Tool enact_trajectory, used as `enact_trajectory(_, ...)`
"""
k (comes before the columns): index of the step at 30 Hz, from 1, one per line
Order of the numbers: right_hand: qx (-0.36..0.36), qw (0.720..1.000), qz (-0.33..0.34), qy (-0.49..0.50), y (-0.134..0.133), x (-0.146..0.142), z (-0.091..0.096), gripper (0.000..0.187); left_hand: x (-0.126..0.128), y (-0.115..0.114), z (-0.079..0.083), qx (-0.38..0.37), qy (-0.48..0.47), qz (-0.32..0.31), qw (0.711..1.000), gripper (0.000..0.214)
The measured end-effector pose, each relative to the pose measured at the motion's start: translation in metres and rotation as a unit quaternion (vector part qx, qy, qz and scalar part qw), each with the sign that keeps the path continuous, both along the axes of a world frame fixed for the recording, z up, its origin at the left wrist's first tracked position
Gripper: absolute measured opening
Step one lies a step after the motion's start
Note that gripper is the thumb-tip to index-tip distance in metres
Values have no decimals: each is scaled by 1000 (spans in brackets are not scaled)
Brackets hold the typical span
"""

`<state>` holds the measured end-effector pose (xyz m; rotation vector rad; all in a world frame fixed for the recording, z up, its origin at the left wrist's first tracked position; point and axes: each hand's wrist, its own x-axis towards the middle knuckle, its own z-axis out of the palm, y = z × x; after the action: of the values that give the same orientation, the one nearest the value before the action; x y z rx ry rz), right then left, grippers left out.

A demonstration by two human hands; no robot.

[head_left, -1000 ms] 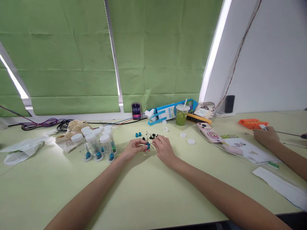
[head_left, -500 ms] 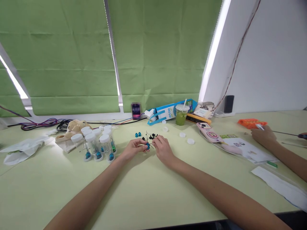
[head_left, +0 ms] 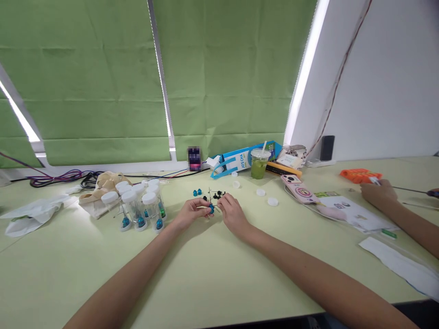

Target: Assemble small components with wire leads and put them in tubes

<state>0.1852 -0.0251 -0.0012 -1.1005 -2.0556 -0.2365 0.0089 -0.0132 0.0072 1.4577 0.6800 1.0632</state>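
Observation:
My left hand (head_left: pixel 190 213) and my right hand (head_left: pixel 233 212) meet over the pale green table (head_left: pixel 192 274), both pinched on a small blue bead part (head_left: pixel 211 209) with a thin metal pin. Just beyond the fingers lie loose blue beads (head_left: pixel 196 193) and small black pieces (head_left: pixel 217 196). To the left stands a cluster of clear vials with white caps (head_left: pixel 139 205), each with a blue or green bead at its base. What my right fingertips grip besides the part is too small to make out.
Loose white caps (head_left: pixel 266 197) lie right of my hands. A green drink cup (head_left: pixel 259 163), a blue carton (head_left: pixel 236 161) and a pink phone (head_left: pixel 297 187) sit behind. Another person's hand (head_left: pixel 379 193) works at the far right near an orange object (head_left: pixel 360 175). Cables and bags lie left.

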Motion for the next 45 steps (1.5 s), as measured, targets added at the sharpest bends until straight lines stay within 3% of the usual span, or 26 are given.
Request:
enact_trajectory(12,8,1000,16,17,0,0,0,18,0,1,-2,-2,-3,4,1000,27)
enact_trajectory(45,-7,1000,-16,7,-2,-3,3,18,-1,3,-3,-6,-9,-7,1000,25)
